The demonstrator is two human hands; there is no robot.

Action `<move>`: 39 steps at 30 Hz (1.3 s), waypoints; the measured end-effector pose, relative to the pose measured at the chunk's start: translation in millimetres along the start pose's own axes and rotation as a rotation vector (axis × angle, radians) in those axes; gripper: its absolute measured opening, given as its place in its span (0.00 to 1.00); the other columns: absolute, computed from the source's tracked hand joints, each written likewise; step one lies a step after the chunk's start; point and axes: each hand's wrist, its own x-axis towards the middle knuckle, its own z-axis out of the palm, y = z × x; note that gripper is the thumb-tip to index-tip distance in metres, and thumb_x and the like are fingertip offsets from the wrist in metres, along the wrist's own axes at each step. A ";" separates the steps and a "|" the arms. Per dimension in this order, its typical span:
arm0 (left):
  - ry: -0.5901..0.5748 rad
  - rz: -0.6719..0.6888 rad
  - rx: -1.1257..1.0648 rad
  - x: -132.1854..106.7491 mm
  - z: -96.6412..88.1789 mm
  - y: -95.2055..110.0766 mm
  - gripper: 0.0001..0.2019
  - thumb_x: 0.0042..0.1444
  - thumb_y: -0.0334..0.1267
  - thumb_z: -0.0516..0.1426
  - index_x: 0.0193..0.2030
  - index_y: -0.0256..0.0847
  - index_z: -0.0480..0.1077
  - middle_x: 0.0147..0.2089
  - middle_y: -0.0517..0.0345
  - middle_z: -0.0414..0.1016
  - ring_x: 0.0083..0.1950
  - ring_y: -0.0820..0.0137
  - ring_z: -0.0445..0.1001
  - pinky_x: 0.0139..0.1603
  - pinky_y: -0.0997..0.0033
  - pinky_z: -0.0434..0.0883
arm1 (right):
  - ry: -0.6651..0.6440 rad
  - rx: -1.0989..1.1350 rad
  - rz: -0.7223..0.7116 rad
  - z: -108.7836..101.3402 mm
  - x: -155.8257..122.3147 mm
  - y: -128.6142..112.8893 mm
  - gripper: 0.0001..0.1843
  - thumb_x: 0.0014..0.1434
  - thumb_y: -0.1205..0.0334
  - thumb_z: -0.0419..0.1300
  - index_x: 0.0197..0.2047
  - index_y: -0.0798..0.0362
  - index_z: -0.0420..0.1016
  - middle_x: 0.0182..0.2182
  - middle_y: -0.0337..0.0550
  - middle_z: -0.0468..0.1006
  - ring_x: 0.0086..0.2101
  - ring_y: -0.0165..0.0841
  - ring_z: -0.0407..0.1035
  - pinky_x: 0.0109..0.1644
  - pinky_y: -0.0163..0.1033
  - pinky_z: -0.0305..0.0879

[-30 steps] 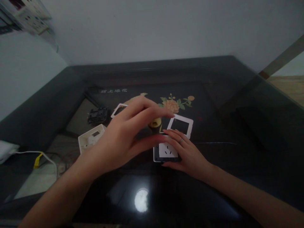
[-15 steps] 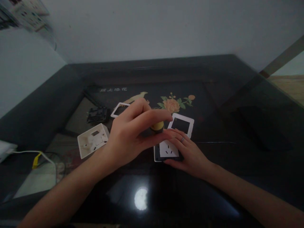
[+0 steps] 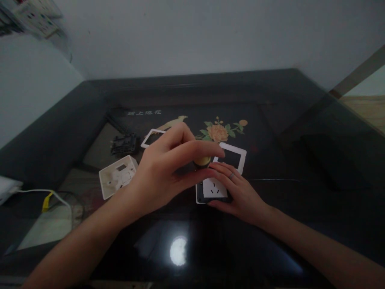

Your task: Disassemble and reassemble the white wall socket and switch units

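Note:
My left hand (image 3: pixel 162 172) pinches a tool with a yellow and black handle (image 3: pixel 201 161), thumb below and fingers above it; only the handle's end shows. It stands over the top edge of a white wall socket (image 3: pixel 213 188) lying flat on the dark glass table (image 3: pixel 270 224). My right hand (image 3: pixel 237 190) rests on the socket's right side, fingers stretched flat across it, a ring on one finger.
A white frame (image 3: pixel 233 154) lies just behind the socket and a second white frame (image 3: pixel 152 137) behind my left hand. A white back box (image 3: pixel 117 176) sits to the left, a black part (image 3: pixel 124 144) behind it. A white cable with a yellow tag (image 3: pixel 46 200) lies far left.
My left hand has closed its fingers round the yellow handle and brought it down toward the socket's top edge. My right hand has stayed on the socket.

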 end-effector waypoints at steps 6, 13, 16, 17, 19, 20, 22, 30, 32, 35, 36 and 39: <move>-0.105 -0.054 0.043 1.5 -9.1 4.3 0.18 0.63 0.34 0.57 0.59 0.46 0.67 0.52 0.53 0.74 0.51 0.64 0.74 0.50 0.65 0.74 | 0.018 0.027 -0.009 0.4 0.4 0.4 0.36 0.59 0.50 0.62 0.65 0.55 0.57 0.62 0.59 0.64 0.62 0.49 0.57 0.62 0.61 0.62; -0.191 -0.023 -0.005 -3.4 -20.2 6.5 0.21 0.62 0.31 0.58 0.61 0.47 0.64 0.51 0.60 0.77 0.50 0.70 0.77 0.55 0.71 0.73 | 0.007 0.022 -0.013 -1.2 1.0 -0.3 0.36 0.58 0.50 0.63 0.64 0.57 0.58 0.63 0.59 0.64 0.62 0.49 0.56 0.63 0.60 0.61; -0.014 0.073 0.057 -4.1 -5.7 2.5 0.12 0.58 0.36 0.63 0.49 0.45 0.71 0.41 0.59 0.77 0.40 0.71 0.77 0.42 0.75 0.75 | 0.011 0.015 -0.014 -0.4 0.8 0.1 0.36 0.58 0.50 0.63 0.64 0.57 0.58 0.63 0.59 0.64 0.62 0.49 0.56 0.63 0.60 0.62; 0.017 0.087 0.075 -3.9 -2.2 2.2 0.10 0.58 0.38 0.63 0.47 0.45 0.72 0.39 0.58 0.76 0.39 0.70 0.76 0.40 0.74 0.75 | 0.015 0.013 -0.016 0.0 0.6 0.3 0.36 0.58 0.50 0.63 0.64 0.57 0.58 0.62 0.59 0.64 0.62 0.49 0.56 0.63 0.60 0.62; 0.005 0.084 0.071 -3.1 -0.9 3.5 0.12 0.60 0.39 0.61 0.50 0.44 0.72 0.43 0.54 0.76 0.43 0.67 0.77 0.44 0.72 0.76 | 0.023 0.011 -0.023 0.5 0.5 0.8 0.36 0.58 0.49 0.63 0.63 0.57 0.59 0.62 0.59 0.64 0.62 0.49 0.56 0.63 0.60 0.62; -0.038 0.056 0.048 -2.7 -3.3 5.2 0.15 0.62 0.38 0.59 0.55 0.44 0.70 0.48 0.52 0.75 0.48 0.66 0.76 0.48 0.70 0.76 | 0.024 0.010 -0.027 0.7 0.5 1.0 0.36 0.58 0.49 0.63 0.63 0.57 0.59 0.62 0.59 0.64 0.62 0.49 0.56 0.63 0.60 0.62; -0.159 -0.027 -0.018 -2.0 -12.1 8.9 0.20 0.64 0.36 0.56 0.63 0.45 0.64 0.58 0.52 0.72 0.57 0.62 0.74 0.56 0.66 0.74 | 0.022 0.009 -0.029 0.6 0.5 1.0 0.36 0.58 0.49 0.63 0.63 0.57 0.59 0.62 0.59 0.64 0.61 0.49 0.57 0.63 0.60 0.62; -0.097 0.012 0.072 -3.0 -11.1 1.8 0.15 0.61 0.32 0.60 0.54 0.45 0.70 0.46 0.56 0.78 0.46 0.68 0.78 0.49 0.69 0.76 | 0.010 0.011 -0.016 -0.1 1.1 0.3 0.36 0.59 0.49 0.62 0.64 0.58 0.59 0.63 0.59 0.64 0.62 0.49 0.56 0.63 0.60 0.61; 0.015 0.103 0.122 -2.9 -1.8 -1.8 0.10 0.59 0.35 0.62 0.48 0.41 0.72 0.40 0.55 0.76 0.40 0.69 0.76 0.42 0.72 0.77 | 0.008 0.009 -0.012 0.0 0.9 0.4 0.36 0.58 0.49 0.63 0.63 0.58 0.59 0.63 0.59 0.64 0.62 0.49 0.56 0.63 0.59 0.61; 0.011 0.114 0.094 -2.5 0.9 -0.3 0.15 0.61 0.36 0.60 0.54 0.40 0.70 0.46 0.51 0.75 0.46 0.66 0.76 0.45 0.68 0.78 | 0.011 0.009 -0.015 0.0 0.7 0.4 0.35 0.58 0.49 0.63 0.63 0.56 0.59 0.63 0.58 0.64 0.62 0.48 0.57 0.63 0.59 0.62; -0.041 0.063 0.050 -2.4 -1.9 1.9 0.18 0.62 0.35 0.59 0.59 0.42 0.67 0.52 0.49 0.74 0.51 0.64 0.76 0.50 0.65 0.77 | 0.013 0.012 -0.019 0.0 0.7 0.4 0.35 0.59 0.49 0.62 0.63 0.56 0.59 0.63 0.59 0.64 0.62 0.48 0.57 0.63 0.59 0.62; -0.220 -0.079 -0.068 -2.1 -15.4 8.9 0.27 0.64 0.30 0.53 0.69 0.49 0.55 0.66 0.55 0.66 0.63 0.61 0.70 0.61 0.58 0.73 | 0.014 0.019 -0.030 -0.2 0.7 0.5 0.34 0.60 0.49 0.61 0.64 0.56 0.58 0.62 0.59 0.64 0.62 0.48 0.57 0.63 0.59 0.62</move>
